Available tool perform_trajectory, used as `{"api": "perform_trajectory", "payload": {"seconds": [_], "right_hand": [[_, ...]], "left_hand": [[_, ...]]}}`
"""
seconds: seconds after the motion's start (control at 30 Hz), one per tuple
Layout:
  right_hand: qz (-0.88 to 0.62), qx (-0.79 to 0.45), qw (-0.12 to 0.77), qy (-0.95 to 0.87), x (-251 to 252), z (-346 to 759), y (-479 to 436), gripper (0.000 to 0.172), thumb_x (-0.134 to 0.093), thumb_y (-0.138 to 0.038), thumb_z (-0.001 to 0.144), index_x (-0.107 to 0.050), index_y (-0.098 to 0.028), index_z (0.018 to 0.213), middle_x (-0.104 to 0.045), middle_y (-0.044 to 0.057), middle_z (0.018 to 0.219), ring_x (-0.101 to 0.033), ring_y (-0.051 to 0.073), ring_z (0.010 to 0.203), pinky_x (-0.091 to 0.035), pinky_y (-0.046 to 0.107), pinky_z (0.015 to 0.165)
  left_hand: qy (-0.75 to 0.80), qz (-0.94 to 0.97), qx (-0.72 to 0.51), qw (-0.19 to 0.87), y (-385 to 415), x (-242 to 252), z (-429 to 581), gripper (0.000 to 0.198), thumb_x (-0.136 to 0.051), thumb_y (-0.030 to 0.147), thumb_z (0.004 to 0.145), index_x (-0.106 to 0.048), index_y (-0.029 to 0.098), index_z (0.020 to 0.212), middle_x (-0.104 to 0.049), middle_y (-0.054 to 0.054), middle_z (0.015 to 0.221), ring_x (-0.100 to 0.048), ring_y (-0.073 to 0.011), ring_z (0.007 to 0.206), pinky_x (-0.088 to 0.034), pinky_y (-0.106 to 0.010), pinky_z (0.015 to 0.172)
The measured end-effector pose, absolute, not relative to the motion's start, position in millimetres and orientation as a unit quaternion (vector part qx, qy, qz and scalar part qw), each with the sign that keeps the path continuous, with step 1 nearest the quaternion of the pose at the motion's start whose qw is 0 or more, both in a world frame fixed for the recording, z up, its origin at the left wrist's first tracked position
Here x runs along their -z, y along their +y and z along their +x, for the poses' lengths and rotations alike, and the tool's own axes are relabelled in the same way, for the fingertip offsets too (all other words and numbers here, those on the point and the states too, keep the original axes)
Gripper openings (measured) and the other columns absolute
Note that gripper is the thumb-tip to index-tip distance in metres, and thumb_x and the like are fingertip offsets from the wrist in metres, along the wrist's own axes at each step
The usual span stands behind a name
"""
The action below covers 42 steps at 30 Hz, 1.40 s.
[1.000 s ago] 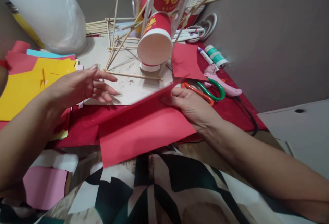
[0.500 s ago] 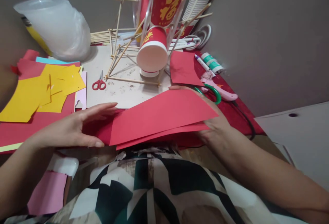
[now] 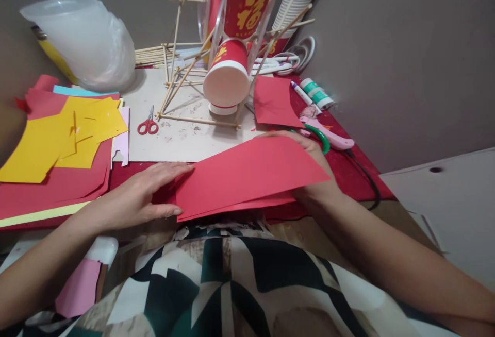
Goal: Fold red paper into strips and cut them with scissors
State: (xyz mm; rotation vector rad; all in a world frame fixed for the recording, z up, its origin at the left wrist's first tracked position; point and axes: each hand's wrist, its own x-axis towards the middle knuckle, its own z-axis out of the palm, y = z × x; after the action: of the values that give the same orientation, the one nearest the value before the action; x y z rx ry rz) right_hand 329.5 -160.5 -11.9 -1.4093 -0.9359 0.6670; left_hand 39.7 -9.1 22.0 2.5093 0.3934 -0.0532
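Several red paper sheets point(image 3: 247, 174) lie stacked together in front of my body, their lower edges slightly apart. My right hand point(image 3: 315, 164) holds them at the right end, mostly from beneath, and the paper covers most of its fingers. At the left end, my left hand point(image 3: 157, 190) grips the stack's short edge, thumb on the lower corner and fingers along the upper one. Just beyond the right hand lies a green-handled tool point(image 3: 319, 138), partly hidden. Another red paper piece point(image 3: 276, 101) rests on the board behind.
A stick frame point(image 3: 201, 119) with red and white paper cups point(image 3: 226, 82) stands on the pale board point(image 3: 143, 149). Small red scissors point(image 3: 148, 127) lie to its left. Yellow paper cutouts point(image 3: 34, 146) sit farther left. A pink glue gun point(image 3: 338, 140) and a marker point(image 3: 303, 95) are at right.
My left hand has moved right and now touches the left end of the red sheets. The sheets sit closer together, shifted slightly right.
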Motion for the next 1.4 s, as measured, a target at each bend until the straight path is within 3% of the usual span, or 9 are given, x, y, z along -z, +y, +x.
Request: {"api": "perform_trajectory", "payload": {"seconds": [0.17,0.27,0.33,0.43,0.6,0.77,1.03,1.2,1.4], "right_hand": [[-0.576,-0.208,0.634,-0.472,6,334,-168,0.043,-0.087,-0.030,0.071,-0.079,-0.035,0.113,-0.081,0.003,0.107,-0.075,0.025,0.096,-0.060,0.037,0.075],[-0.573,-0.155,0.596,-0.541,2,337,-169,0.019,-0.084,-0.030,0.073,-0.083,-0.030,0.092,-0.082,0.004,0.100,-0.075,0.026,0.097,-0.061,0.041,0.086],[-0.602,-0.149,0.581,-0.527,3,339,-168,0.005,-0.082,-0.030,0.075,-0.082,-0.027,0.079,-0.082,0.002,0.086,-0.076,0.024,0.085,-0.062,0.040,0.080],[-0.646,-0.177,0.606,-0.429,8,343,-166,0.004,-0.081,-0.031,0.079,-0.080,-0.028,0.081,-0.080,0.000,0.079,-0.073,0.021,0.068,-0.061,0.037,0.061],[-0.634,-0.269,0.620,-0.376,17,343,-162,0.006,-0.082,-0.036,0.082,-0.080,-0.031,0.081,-0.081,0.003,0.084,-0.075,0.023,0.069,-0.060,0.037,0.057],[-0.621,-0.344,0.629,-0.317,11,325,-164,0.014,-0.087,-0.039,0.075,-0.081,-0.028,0.082,-0.082,0.003,0.090,-0.075,0.023,0.073,-0.061,0.038,0.062],[-0.584,-0.442,0.606,-0.310,6,310,-165,0.025,-0.090,-0.045,0.069,-0.082,-0.026,0.084,-0.082,0.004,0.090,-0.075,0.021,0.073,-0.061,0.033,0.064],[-0.542,-0.499,0.598,-0.315,7,310,-164,0.037,-0.094,-0.037,0.062,-0.081,-0.024,0.094,-0.082,0.005,0.094,-0.078,0.026,0.090,-0.064,0.040,0.082],[-0.512,-0.522,0.613,-0.299,7,308,-163,0.037,-0.094,-0.033,0.061,-0.080,-0.026,0.094,-0.083,0.003,0.094,-0.079,0.025,0.089,-0.063,0.042,0.086]], "left_hand": [[0.147,0.943,0.019,0.296,-8,-20,40,0.064,-0.060,0.052,0.097,-0.048,0.027,0.155,-0.052,-0.009,0.158,-0.048,-0.0294,0.146,-0.039,-0.046,0.123],[0.166,0.931,0.022,0.325,-7,-24,39,0.063,-0.063,0.052,0.095,-0.050,0.030,0.154,-0.053,-0.007,0.158,-0.048,-0.0300,0.145,-0.039,-0.046,0.123],[0.195,0.903,0.032,0.380,-4,-27,38,0.065,-0.066,0.052,0.093,-0.051,0.033,0.153,-0.054,-0.006,0.157,-0.051,-0.0303,0.144,-0.041,-0.046,0.121],[0.256,0.825,0.011,0.503,4,-29,35,0.070,-0.076,0.052,0.085,-0.056,0.034,0.149,-0.061,-0.007,0.150,-0.058,-0.0318,0.137,-0.052,-0.042,0.111],[0.322,0.697,-0.094,0.634,15,-17,34,0.080,-0.091,0.047,0.066,-0.064,0.030,0.140,-0.074,-0.009,0.122,-0.071,-0.0276,0.113,-0.063,-0.033,0.089],[0.384,0.657,-0.101,0.641,6,-11,42,0.035,-0.082,0.048,0.079,-0.077,0.020,0.100,-0.072,-0.002,0.077,-0.070,-0.0149,0.068,-0.064,-0.028,0.070],[0.424,0.605,-0.124,0.662,-23,-27,61,0.031,-0.088,0.035,0.072,-0.077,0.020,0.097,-0.080,-0.006,0.083,-0.077,-0.0298,0.094,-0.066,-0.039,0.080],[0.437,0.616,-0.137,0.641,-21,-26,59,0.035,-0.086,0.040,0.075,-0.078,0.020,0.102,-0.081,-0.007,0.092,-0.078,-0.0303,0.094,-0.066,-0.038,0.080],[0.439,0.625,-0.150,0.628,-16,-18,53,0.039,-0.086,0.041,0.076,-0.077,0.022,0.109,-0.081,-0.007,0.101,-0.078,-0.0301,0.097,-0.067,-0.036,0.078]]}}
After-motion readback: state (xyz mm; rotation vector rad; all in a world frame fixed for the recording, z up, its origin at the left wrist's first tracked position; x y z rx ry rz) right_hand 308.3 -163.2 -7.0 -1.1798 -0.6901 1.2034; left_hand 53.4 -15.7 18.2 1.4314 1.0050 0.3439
